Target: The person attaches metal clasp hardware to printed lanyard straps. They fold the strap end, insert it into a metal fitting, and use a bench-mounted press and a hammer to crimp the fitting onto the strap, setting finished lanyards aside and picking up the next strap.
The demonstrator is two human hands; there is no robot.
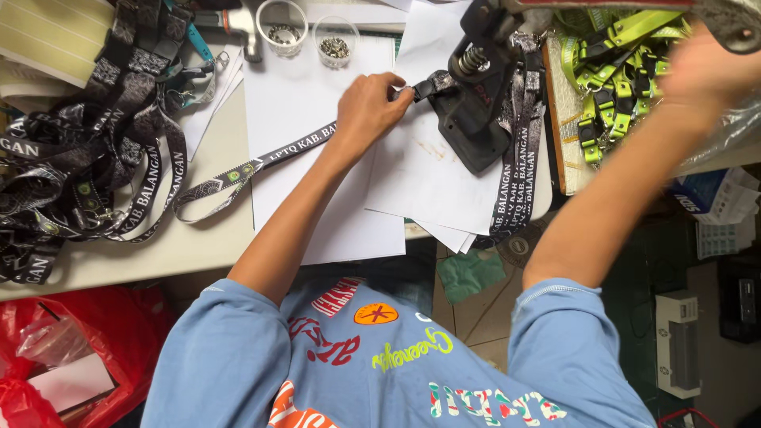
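Observation:
My left hand (370,107) pinches the folded end of a black printed lanyard strap (261,162) and holds it under the head of a black hand press (476,103) standing on white paper. The strap trails left across the table. My right hand (709,67) is raised at the upper right, blurred, near the press lever (737,28); whether it grips the lever is unclear.
A heap of black lanyards (71,174) lies at the left. Two clear cups of metal rivets (305,36) stand at the back. Neon green straps (614,71) fill a tray on the right. Finished lanyards (519,174) hang over the table edge. A red plastic bag (71,357) sits on the floor.

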